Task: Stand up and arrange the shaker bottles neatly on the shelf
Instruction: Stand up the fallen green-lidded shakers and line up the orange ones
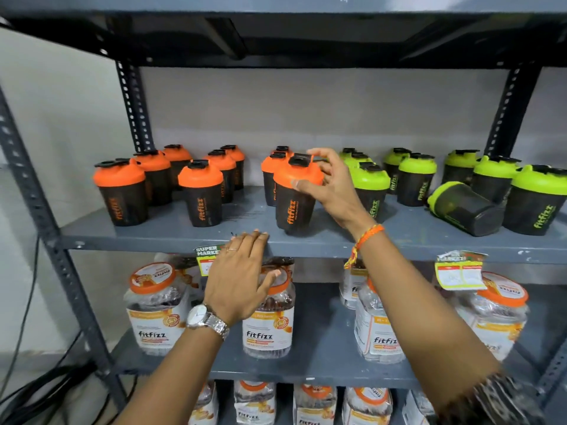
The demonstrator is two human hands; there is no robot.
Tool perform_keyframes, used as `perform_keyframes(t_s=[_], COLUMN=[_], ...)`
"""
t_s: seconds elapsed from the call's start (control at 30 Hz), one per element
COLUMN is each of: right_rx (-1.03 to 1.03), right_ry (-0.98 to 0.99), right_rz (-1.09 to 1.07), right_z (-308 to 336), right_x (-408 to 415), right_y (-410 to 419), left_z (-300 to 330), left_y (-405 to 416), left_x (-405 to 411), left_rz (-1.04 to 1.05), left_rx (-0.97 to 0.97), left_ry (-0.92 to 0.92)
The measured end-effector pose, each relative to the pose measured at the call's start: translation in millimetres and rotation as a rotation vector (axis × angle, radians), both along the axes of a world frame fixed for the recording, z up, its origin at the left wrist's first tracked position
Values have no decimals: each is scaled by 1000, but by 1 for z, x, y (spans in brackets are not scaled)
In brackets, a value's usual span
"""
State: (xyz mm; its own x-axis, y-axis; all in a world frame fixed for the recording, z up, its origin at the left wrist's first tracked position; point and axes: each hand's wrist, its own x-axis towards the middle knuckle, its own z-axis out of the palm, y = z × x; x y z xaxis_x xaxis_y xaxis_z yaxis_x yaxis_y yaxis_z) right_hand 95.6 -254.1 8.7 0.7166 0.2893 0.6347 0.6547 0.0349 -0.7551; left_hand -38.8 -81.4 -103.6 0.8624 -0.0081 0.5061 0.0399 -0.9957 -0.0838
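Black shaker bottles stand on a grey metal shelf [171, 233]. Several with orange lids [200, 193] fill the left half, several with green lids [416, 179] the right half. One green-lidded shaker [464, 207] lies on its side near the right end. My right hand [329, 187] grips the orange lid of a shaker bottle [294, 196] at the middle front, which stands slightly tilted. My left hand [241, 277] hovers flat and open just below the shelf's front edge, holding nothing.
Clear jars with orange lids [155, 305] stand on the shelf below, with more on the lowest level. Price tags [458, 271] hang from the shelf edge. Black perforated uprights [136, 108] frame the rack. Black cables [46, 391] lie at the lower left.
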Motion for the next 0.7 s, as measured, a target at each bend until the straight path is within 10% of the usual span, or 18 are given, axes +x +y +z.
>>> perform_keyframes(t_s=[0.7], right_rx=[-65], right_ry=[92], right_rz=[147], right_z=[-19], right_x=[50], right_y=[60], left_z=[-17], left_y=[-11], left_x=[5], left_rz=[29], left_rx=[-98], left_ry=[-70])
